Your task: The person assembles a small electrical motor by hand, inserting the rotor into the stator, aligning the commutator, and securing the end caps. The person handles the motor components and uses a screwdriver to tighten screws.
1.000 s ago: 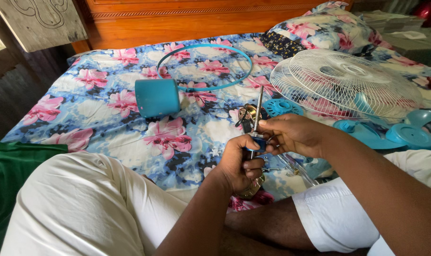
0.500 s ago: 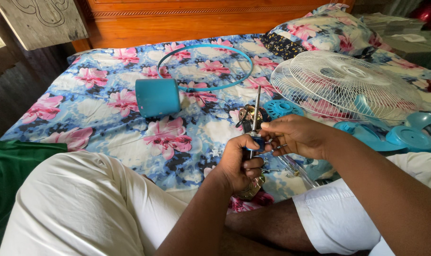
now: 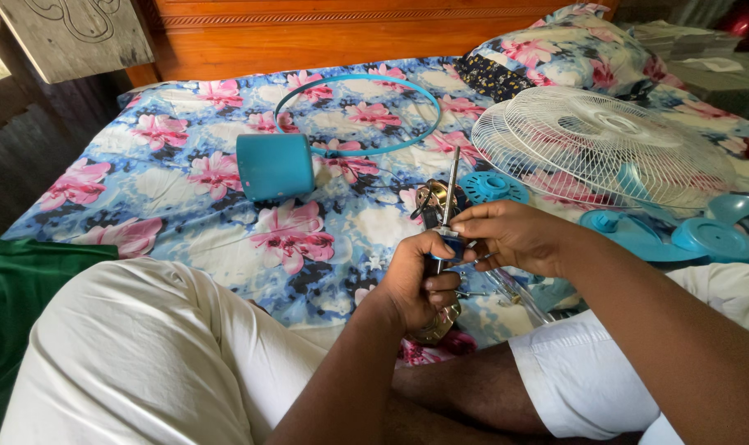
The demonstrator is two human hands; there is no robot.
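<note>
1. A teal cylindrical cover (image 3: 275, 166) lies on the floral bedsheet (image 3: 168, 189).
2. The left hand (image 3: 420, 283) is fisted around a screwdriver (image 3: 449, 198), its shaft upright.
3. The right hand (image 3: 510, 236), wrist bent inward, pinches the screwdriver's collar.
4. A white fan grille (image 3: 597, 144) rests beyond.

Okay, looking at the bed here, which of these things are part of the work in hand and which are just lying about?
In hand:
- left hand gripping the screwdriver, shaft pointing up
- right hand pinching at the screwdriver's collar
- fan motor just behind the hands

Lying about:
- white wire fan guard
- teal guard ring
- teal motor cover
- teal fan blades
- floral pillow
- green cloth
</note>
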